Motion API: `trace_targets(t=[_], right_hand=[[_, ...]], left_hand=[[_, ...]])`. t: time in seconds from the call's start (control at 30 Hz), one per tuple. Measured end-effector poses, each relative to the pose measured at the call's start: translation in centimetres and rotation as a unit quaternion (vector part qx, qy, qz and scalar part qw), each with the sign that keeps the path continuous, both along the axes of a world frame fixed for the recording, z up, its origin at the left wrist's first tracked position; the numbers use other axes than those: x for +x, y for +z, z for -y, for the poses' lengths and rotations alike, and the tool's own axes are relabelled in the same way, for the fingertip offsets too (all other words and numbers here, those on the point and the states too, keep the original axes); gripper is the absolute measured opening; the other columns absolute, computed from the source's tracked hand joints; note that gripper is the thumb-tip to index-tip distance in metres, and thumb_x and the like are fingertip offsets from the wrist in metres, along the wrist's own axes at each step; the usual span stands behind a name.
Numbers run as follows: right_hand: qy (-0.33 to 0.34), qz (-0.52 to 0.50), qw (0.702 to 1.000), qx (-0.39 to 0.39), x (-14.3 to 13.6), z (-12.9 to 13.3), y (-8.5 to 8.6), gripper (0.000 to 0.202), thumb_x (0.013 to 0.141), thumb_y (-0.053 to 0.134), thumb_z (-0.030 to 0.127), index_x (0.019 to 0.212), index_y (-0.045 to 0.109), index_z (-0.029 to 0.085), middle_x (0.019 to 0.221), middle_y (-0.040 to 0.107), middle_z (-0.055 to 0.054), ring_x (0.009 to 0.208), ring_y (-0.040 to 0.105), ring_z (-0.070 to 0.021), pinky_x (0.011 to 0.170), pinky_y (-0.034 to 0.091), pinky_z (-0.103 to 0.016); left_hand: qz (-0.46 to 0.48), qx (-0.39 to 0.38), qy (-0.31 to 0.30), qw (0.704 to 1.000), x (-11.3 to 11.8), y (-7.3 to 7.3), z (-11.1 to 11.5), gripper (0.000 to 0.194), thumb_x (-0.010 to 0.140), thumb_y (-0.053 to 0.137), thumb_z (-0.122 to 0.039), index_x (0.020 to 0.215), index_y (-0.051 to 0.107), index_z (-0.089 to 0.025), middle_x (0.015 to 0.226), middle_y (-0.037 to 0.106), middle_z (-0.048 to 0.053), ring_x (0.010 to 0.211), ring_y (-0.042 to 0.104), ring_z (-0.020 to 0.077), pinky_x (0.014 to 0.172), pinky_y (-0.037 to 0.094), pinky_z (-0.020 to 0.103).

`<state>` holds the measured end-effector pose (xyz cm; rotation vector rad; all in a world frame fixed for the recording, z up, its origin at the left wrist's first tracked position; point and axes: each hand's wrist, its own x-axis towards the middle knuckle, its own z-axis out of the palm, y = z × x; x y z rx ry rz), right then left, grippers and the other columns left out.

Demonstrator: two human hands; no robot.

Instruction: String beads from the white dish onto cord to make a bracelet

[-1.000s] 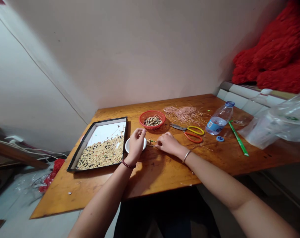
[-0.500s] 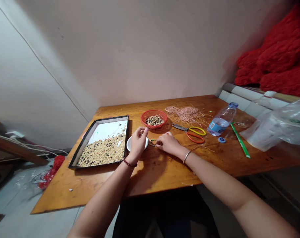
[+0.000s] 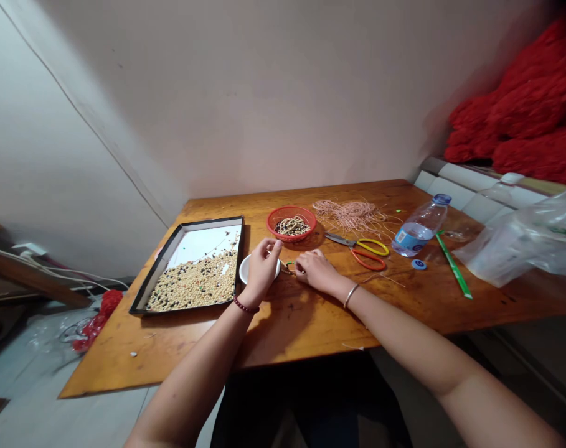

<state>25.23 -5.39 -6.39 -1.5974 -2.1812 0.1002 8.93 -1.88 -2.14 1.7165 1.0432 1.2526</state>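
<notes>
My left hand (image 3: pixel 263 269) is raised over the white bowl (image 3: pixel 244 271), thumb and fingers closed together. What it pinches, if anything, is too small to make out. Low on the wooden table (image 3: pixel 283 336), my right hand (image 3: pixel 316 269) has its fingertips closed on the end of a short beaded string (image 3: pixel 286 267) with dark, pale and green beads. That string lies in the gap between both hands. To the left of the bowl is a black-rimmed tray (image 3: pixel 193 236) with many loose cream and dark beads. Behind my hands stands a red basket (image 3: pixel 269 223) holding strung beads.
Pink cord (image 3: pixel 350 214) lies in a tangle at the back. Scissors (image 3: pixel 373 247) with yellow and orange handles are right of my hand. Farther right are a water bottle (image 3: pixel 413 235), its blue cap (image 3: pixel 418 264), a green strip (image 3: pixel 453 267) and a plastic bag (image 3: pixel 520 236).
Both hands keep nearly the same place and pose. Slightly more of the beaded string shows between them, and the view has shifted a little.
</notes>
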Motion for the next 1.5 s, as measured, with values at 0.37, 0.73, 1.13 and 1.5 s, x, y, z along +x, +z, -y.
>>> trace_targets(t=[0.37, 0.73, 1.13, 1.5], right_hand=[[-0.028, -0.555, 0.826, -0.093, 3.1, -1.8, 1.9, 0.018, 0.07, 0.068, 0.032, 0.072, 0.059, 0.017, 0.077, 0.069, -0.004, 0.072, 0.062, -0.0137, 0.072, 0.049, -0.028], [0.031, -0.787, 0.595, -0.162, 6.8, 0.0, 5.2, 0.018, 0.065, 0.071, 0.02, 0.077, 0.059, 0.023, 0.072, 0.064, 0.006, 0.061, 0.058, -0.0067, 0.068, 0.051, -0.022], [-0.003, -0.768, 0.641, 0.008, 9.9, 0.6, 5.8, 0.007, 0.077, 0.057, 0.035, 0.076, 0.059, 0.028, 0.079, 0.067, 0.002, 0.07, 0.055, -0.0127, 0.061, 0.046, -0.026], [0.073, -0.763, 0.641, -0.047, 7.4, 0.0, 5.8, 0.018, 0.06, 0.076, 0.017, 0.068, 0.061, 0.023, 0.067, 0.067, 0.005, 0.08, 0.065, -0.0116, 0.08, 0.048, -0.025]], left_hand=[[-0.005, 0.026, 0.03, 0.999, -0.2, 0.3, -0.1, 0.029, 0.082, 0.057, -0.045, 0.077, 0.062, -0.017, 0.071, 0.059, 0.001, 0.063, 0.049, 0.0127, 0.059, 0.036, 0.023], [0.033, 0.047, 0.053, 0.997, -0.3, 0.4, -0.1, 0.025, 0.085, 0.055, -0.042, 0.079, 0.06, -0.018, 0.075, 0.06, 0.002, 0.069, 0.052, 0.0137, 0.064, 0.039, 0.023], [0.088, 0.068, 0.096, 0.989, -0.3, 0.8, 0.0, 0.021, 0.086, 0.055, -0.038, 0.078, 0.056, -0.018, 0.071, 0.054, 0.0, 0.068, 0.051, 0.0132, 0.065, 0.04, 0.024], [0.048, 0.031, -0.013, 0.998, -0.1, 0.6, 0.3, 0.029, 0.084, 0.056, -0.044, 0.077, 0.058, -0.016, 0.07, 0.057, 0.0, 0.065, 0.051, 0.0107, 0.061, 0.039, 0.021]])
